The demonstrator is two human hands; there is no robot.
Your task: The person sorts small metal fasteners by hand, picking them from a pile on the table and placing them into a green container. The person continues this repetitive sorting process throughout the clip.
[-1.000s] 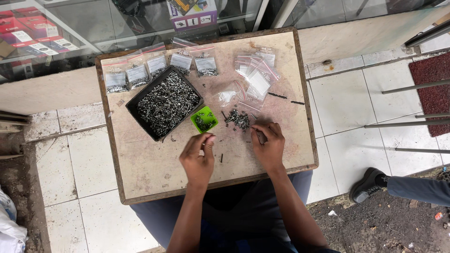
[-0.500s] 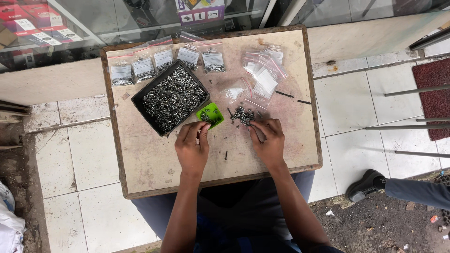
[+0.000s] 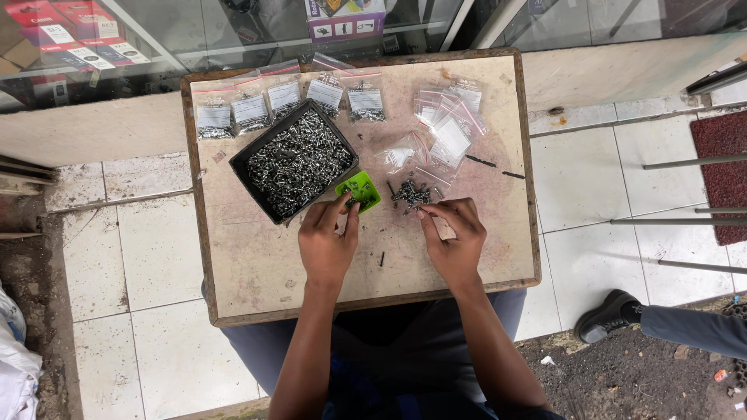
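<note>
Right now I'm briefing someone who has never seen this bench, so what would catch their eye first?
Most striking is the black tray heaped with silvery screws, left of centre on the worn wooden board. Beside its near corner sits a small bright green container, which the left hand touches, while the right hand works beside a small pile of dark screws. Clear zip bags lie along the far edge.

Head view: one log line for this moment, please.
left hand: touching small green plastic tray | right hand: at loose pile of dark screws | black rectangular screw-filled tray: beside
</note>
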